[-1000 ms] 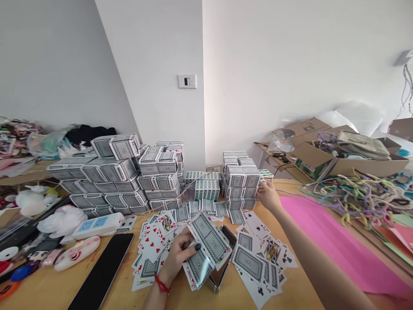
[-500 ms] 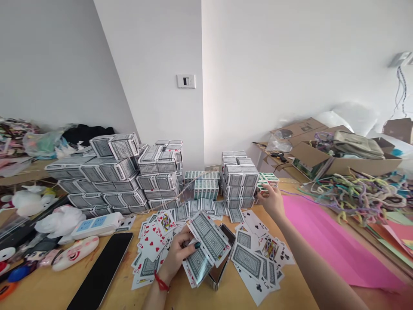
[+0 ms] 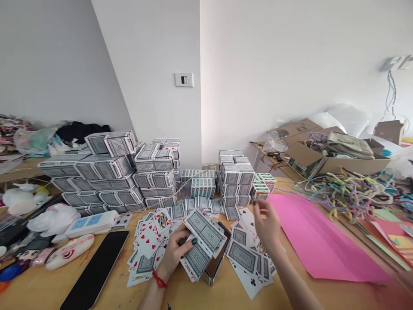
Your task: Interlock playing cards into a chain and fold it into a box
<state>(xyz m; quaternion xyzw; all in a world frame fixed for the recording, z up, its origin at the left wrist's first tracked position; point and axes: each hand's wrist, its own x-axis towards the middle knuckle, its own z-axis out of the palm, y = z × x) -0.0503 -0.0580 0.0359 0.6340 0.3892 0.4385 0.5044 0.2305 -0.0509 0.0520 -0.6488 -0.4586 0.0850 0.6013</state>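
Note:
My left hand [image 3: 177, 252] is closed on a bundle of grey-backed playing cards [image 3: 204, 232], thumb on top, with a few red-suit corners showing beneath. Partly under this bundle stands an open-topped box [image 3: 217, 267], tilted away from view along one side. To the right, my right hand [image 3: 267, 221] is raised over the table, slightly blurred, its fingers loosely bent and apart with nothing visible in them. Just beyond its fingertips are small green-and-white card boxes [image 3: 260, 188]. Loose cards lie face down and face up on the right [image 3: 242, 256] and left [image 3: 150, 239].
Block-like stacks faced with card backs stand at the left [image 3: 106, 165], centre-left [image 3: 155, 172] and right [image 3: 237, 176]. A black phone [image 3: 97, 267], white power strip [image 3: 93, 221], pink paper [image 3: 312, 237], tangled pipe cleaners [image 3: 351, 193] and a cardboard box [image 3: 351, 165] surround the work area.
My right hand has drawn back from the small green boxes towards me, leaving them in place. My left hand keeps its hold on the cards. The whole view has shifted slightly.

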